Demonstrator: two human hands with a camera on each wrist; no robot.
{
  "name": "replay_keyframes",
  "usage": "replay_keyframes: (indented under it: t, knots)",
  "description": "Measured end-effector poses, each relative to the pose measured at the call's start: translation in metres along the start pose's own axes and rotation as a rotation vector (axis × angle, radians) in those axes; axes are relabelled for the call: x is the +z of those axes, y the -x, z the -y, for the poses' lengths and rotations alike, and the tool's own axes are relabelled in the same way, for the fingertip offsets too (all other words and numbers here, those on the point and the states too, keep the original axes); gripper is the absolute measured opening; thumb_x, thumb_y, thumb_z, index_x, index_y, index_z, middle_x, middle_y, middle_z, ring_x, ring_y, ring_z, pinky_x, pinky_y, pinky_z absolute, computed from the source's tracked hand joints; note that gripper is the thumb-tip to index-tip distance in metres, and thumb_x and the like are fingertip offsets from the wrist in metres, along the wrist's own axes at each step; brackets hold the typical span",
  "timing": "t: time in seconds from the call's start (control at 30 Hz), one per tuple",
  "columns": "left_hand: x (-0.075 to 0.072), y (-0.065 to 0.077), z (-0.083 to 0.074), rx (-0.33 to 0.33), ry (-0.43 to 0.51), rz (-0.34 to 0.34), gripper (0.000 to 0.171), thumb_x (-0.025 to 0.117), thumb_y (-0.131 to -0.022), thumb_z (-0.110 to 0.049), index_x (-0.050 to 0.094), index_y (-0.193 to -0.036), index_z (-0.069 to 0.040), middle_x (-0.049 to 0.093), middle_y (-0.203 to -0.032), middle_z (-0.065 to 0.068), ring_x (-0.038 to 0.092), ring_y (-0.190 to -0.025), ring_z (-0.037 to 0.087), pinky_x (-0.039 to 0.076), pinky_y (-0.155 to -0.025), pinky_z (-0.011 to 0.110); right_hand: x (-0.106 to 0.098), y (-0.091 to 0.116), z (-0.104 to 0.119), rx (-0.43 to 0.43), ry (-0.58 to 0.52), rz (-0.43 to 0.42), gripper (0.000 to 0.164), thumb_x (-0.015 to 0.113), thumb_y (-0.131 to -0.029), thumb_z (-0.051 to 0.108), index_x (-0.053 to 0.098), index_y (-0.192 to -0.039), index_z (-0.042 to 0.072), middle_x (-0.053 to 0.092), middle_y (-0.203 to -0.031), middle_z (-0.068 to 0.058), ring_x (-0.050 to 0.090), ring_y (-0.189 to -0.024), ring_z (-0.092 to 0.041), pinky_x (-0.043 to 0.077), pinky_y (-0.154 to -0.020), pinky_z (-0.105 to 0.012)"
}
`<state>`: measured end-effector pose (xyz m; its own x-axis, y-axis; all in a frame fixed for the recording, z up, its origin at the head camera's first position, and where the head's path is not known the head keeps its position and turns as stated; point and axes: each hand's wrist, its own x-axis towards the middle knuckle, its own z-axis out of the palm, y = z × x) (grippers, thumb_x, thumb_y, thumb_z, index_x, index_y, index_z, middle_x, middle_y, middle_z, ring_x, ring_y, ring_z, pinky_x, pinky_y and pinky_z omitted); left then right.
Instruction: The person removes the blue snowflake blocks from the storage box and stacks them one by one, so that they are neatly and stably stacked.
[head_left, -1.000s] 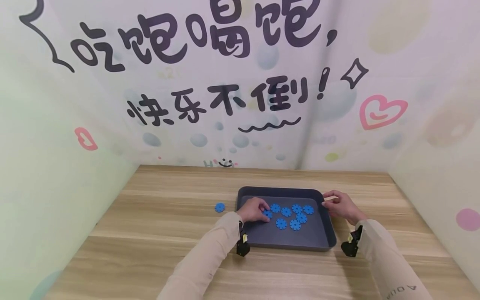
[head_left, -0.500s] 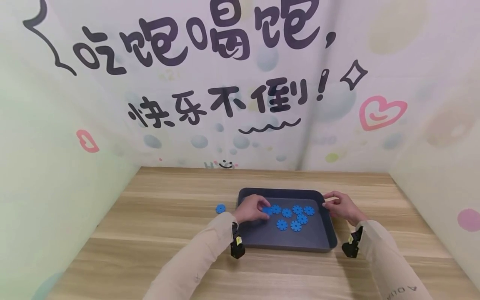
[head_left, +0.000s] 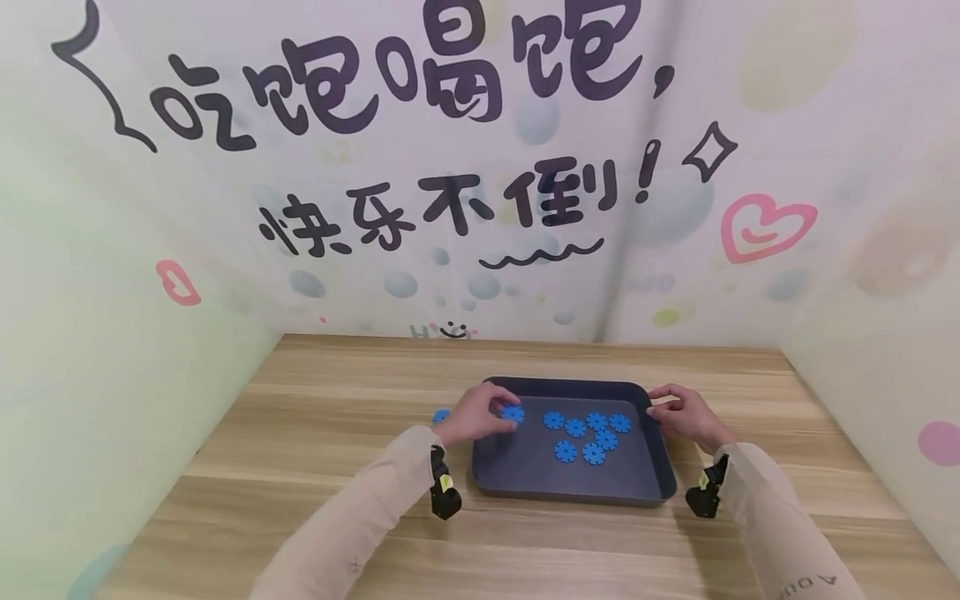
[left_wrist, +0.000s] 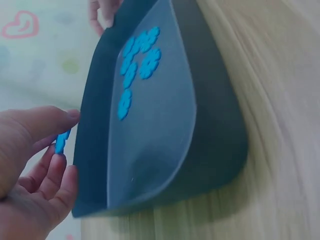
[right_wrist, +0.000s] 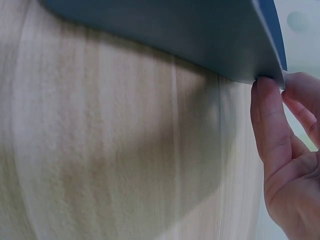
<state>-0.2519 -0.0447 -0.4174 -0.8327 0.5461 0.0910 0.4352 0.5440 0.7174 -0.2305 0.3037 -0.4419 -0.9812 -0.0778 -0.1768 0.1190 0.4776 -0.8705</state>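
My left hand [head_left: 474, 414] is over the left end of the dark grey tray [head_left: 570, 487]. It pinches a blue notched disc [head_left: 512, 413] between thumb and fingers; in the left wrist view the disc [left_wrist: 61, 142] is seen edge-on, partly hidden by the thumb. More blue discs lie flat on the tray floor, such as one disc [head_left: 565, 452] near the middle and another disc [head_left: 619, 423] at the right. At the tray's back right corner, my right hand [head_left: 688, 417] holds the rim, its fingertips [right_wrist: 267, 90] against the wall.
One blue disc [head_left: 441, 415] lies on the wooden table [head_left: 337, 467] left of the tray, partly hidden by the left hand. A printed cloth wall [head_left: 450, 292] stands behind the table, with pale walls at both sides.
My left hand has lifted a blue disc off the tray floor and carried it left toward the tray's left rim. My right hand has stayed at the back right corner.
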Motion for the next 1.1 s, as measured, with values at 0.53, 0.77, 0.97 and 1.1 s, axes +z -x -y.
replay_keyframes:
  t: [0.53, 0.77, 0.97, 1.1]
  knots:
    - [-0.028, 0.024, 0.046, -0.007, 0.108, -0.176, 0.033, 0.071, -0.072, -0.002, 0.061, -0.102, 0.006, 0.057, -0.097, 0.015, 0.056, -0.083, 0.026, 0.048, -0.069, 0.028, 0.000, -0.001, 0.000, 0.019, -0.006, 0.005, 0.036, 0.055, -0.087, 0.009, 0.042, -0.117, -0.007, 0.059, -0.096, -0.019, 0.059, -0.082, -0.021, 0.050, -0.072, -0.041]
    - [-0.032, 0.033, 0.063, -0.122, 0.138, -0.269, 0.030, 0.070, -0.072, -0.001, 0.062, -0.101, 0.004, 0.056, -0.095, 0.012, 0.054, -0.084, 0.026, 0.047, -0.070, 0.031, 0.000, -0.001, 0.000, 0.030, 0.001, 0.001, 0.037, 0.055, -0.087, 0.010, 0.042, -0.118, -0.007, 0.059, -0.096, -0.020, 0.058, -0.082, -0.021, 0.050, -0.072, -0.041]
    - [-0.028, 0.039, 0.076, -0.184, 0.119, -0.303, 0.030, 0.070, -0.071, -0.002, 0.062, -0.099, 0.003, 0.055, -0.092, 0.010, 0.053, -0.082, 0.024, 0.046, -0.072, 0.033, 0.000, -0.002, 0.001, 0.028, 0.005, 0.000, 0.037, 0.055, -0.087, 0.010, 0.042, -0.117, -0.007, 0.059, -0.095, -0.018, 0.059, -0.080, -0.020, 0.050, -0.071, -0.040]
    - [-0.025, 0.041, 0.084, -0.215, 0.085, -0.307, 0.031, 0.071, -0.071, -0.005, 0.062, -0.100, 0.002, 0.055, -0.091, 0.009, 0.052, -0.083, 0.023, 0.045, -0.074, 0.034, 0.000, -0.001, 0.001, 0.029, 0.006, 0.000, 0.036, 0.054, -0.088, 0.009, 0.042, -0.118, -0.007, 0.059, -0.095, -0.018, 0.058, -0.080, -0.019, 0.050, -0.071, -0.039]
